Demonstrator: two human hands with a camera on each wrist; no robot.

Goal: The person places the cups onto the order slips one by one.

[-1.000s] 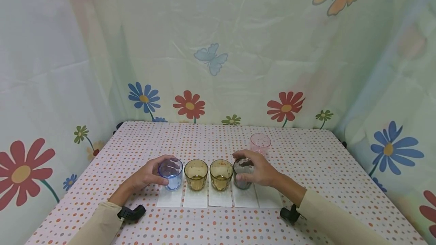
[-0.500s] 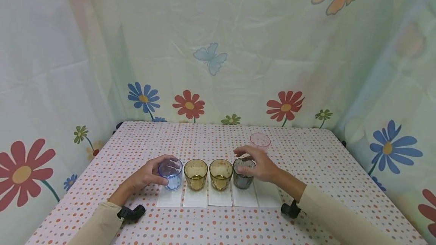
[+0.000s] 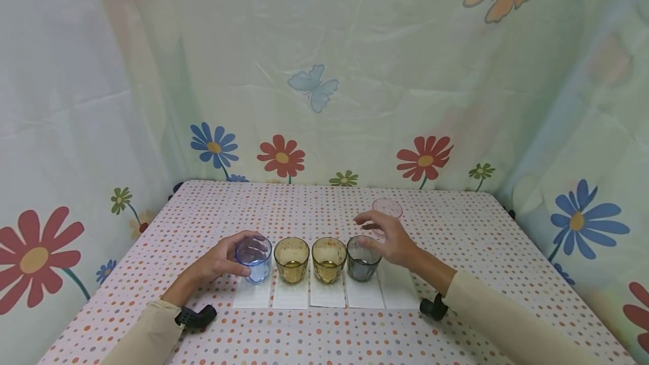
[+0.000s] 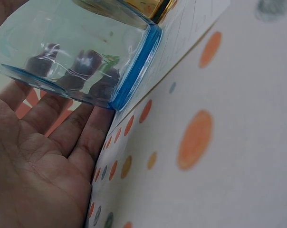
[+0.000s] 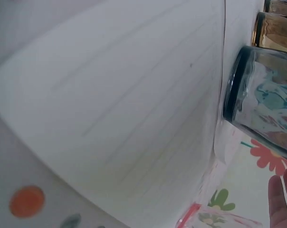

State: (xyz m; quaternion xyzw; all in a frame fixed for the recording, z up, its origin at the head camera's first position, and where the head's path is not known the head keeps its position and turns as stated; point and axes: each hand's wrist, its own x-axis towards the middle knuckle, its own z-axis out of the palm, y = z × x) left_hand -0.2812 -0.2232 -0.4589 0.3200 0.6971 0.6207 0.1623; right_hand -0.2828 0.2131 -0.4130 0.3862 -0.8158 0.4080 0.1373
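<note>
A clear blue glass (image 3: 260,271) stands at the left end of a row of glasses. My left hand (image 3: 224,259) holds it, thumb at the front and fingers round the far side; in the left wrist view those fingers (image 4: 81,128) reach behind its wall. Two amber glasses, a left one (image 3: 292,272) and a right one (image 3: 328,273), come after it. At the row's right end is a grey glass (image 3: 361,271). My right hand (image 3: 394,244) hovers over its right rim with fingers spread, gripping nothing. Partly hidden behind this hand is a pink glass (image 3: 387,206).
White lined paper slips (image 3: 400,292) lie side by side under the row, the rightmost bearing no glass. A dotted cloth (image 3: 284,337) covers the table. A flowered curtain (image 3: 345,123) hangs round the back and sides.
My right hand has let go of the grey glass and moved up and to the right. The grey glass stays in place. My left hand has kept still on the blue glass.
</note>
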